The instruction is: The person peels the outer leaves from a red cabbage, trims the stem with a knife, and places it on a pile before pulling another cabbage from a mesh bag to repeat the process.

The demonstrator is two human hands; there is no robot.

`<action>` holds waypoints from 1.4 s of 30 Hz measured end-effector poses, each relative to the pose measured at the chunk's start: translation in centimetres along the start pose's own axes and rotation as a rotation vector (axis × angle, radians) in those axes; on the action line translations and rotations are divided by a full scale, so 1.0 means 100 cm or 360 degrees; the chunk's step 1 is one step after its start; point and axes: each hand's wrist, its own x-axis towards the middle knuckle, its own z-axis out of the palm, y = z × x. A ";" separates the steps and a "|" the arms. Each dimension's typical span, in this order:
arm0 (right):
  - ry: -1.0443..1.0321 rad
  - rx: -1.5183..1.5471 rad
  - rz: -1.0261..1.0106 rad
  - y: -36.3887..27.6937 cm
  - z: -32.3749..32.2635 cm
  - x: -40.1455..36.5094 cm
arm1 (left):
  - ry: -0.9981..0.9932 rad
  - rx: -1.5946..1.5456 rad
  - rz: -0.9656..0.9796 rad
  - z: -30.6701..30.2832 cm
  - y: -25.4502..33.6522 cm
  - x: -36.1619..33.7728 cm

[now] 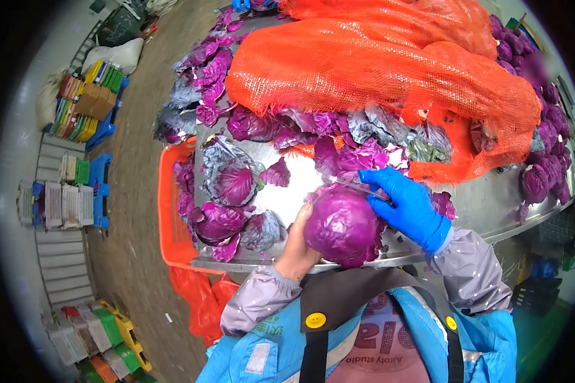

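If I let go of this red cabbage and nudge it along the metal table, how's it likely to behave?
The red cabbage looks nearly round, so it would probably roll if nudged. Its tightly wrapped leaves suggest a stiff head, likely heavy for its size. Its smooth, shiny surface may feel slightly slippery against the left hand.

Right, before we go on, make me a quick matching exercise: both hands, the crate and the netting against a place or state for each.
1. left hand
2. right hand
3. crate
4. netting

A. lying on the table, beyond the held cabbage
B. in a blue glove
C. at the table's left end
D. bare, against the held cabbage

Pairs: 1-D, 2-B, 3-C, 4-A
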 end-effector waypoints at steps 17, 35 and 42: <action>-0.0397 0.0046 0.0148 -0.031 -0.024 -0.001 | -0.0313 -0.0365 -0.0183 0.001 0.005 0.001; -0.0396 0.1664 0.1183 -0.011 -0.039 -0.047 | -0.0425 0.0385 -0.0138 0.039 0.011 0.004; 0.0771 0.1594 0.0490 0.068 -0.066 -0.097 | -0.1231 0.0745 -0.0320 0.143 -0.001 0.003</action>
